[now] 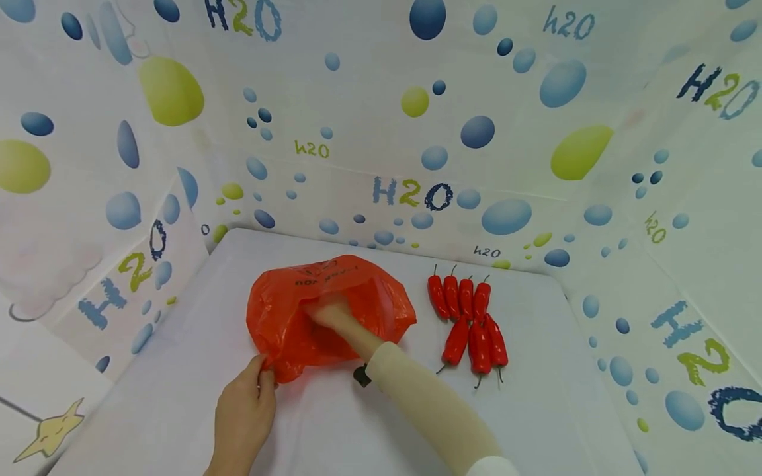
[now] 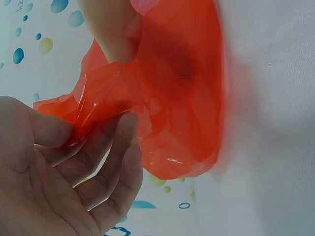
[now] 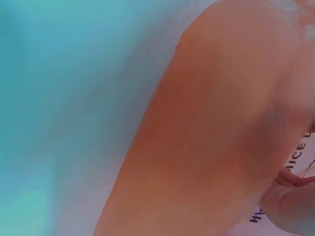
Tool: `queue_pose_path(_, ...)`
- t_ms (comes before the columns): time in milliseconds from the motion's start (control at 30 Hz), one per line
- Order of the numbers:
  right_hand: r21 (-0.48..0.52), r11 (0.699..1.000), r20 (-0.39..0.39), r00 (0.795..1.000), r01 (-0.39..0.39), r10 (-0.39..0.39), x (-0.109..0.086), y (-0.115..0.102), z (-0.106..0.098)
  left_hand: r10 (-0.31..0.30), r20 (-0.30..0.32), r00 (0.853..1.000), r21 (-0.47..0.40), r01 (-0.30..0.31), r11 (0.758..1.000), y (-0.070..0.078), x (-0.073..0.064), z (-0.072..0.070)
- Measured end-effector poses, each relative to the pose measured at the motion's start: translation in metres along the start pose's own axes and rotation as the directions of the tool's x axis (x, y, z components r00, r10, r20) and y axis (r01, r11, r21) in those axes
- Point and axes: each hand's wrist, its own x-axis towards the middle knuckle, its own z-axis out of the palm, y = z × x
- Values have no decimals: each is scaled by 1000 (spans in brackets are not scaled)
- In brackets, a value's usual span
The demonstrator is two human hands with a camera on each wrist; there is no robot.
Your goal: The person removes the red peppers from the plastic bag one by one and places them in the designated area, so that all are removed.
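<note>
A red plastic bag (image 1: 280, 317) with dark print lies on the white table, its mouth toward me. My left hand (image 1: 245, 406) pinches the bag's rim at the near left corner; in the left wrist view the thumb (image 2: 51, 129) and fingers of that hand hold the thin film. Through the mouth, my right hand (image 1: 330, 312) reaches inside the bag, its fingers largely hidden by the film. Part of that hand (image 3: 290, 204) shows at the lower right of the right wrist view, beside printed letters. Whether it holds anything cannot be seen.
Several red peppers (image 1: 468, 297) with dark stems lie in two rows on the table (image 1: 553, 396), right of the bag. Patterned sheets (image 1: 381, 119) with blue and green spots surround the table at the back and sides.
</note>
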Motion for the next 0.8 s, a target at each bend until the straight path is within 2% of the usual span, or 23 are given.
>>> queue_pose_path(67, -83, 997, -33, 999, -3, 1, -3, 2, -3, 1, 4, 1000, -2, -1, 1000, 0, 0, -1)
queue_pose_path(167, -217, 976, -54, 998, -21, 9, -7, 3, -9, 3, 3, 1000, -8, -3, 1000, 0, -1, -2)
queue_pose_path(300, -300, 954, -60, 998, -21, 3, -10, 1, -17, 11, -13, 1000, -15, -11, 1000, 0, -1, -2)
queue_pose_path(500, -285, 959, -72, 997, 9, -30, -12, -2, -21, 18, -30, 999, -31, -19, 999, 0, -2, -1)
queue_pose_path(733, -230, 972, -90, 995, -53, 33, -17, 2, -25, 14, -16, 1000, -16, -14, 1000, 0, 0, -1)
queue_pose_path(800, -222, 974, -87, 996, -48, 29, -18, 3, -27, 8, -13, 1000, -15, -8, 1000, 0, 1, -2)
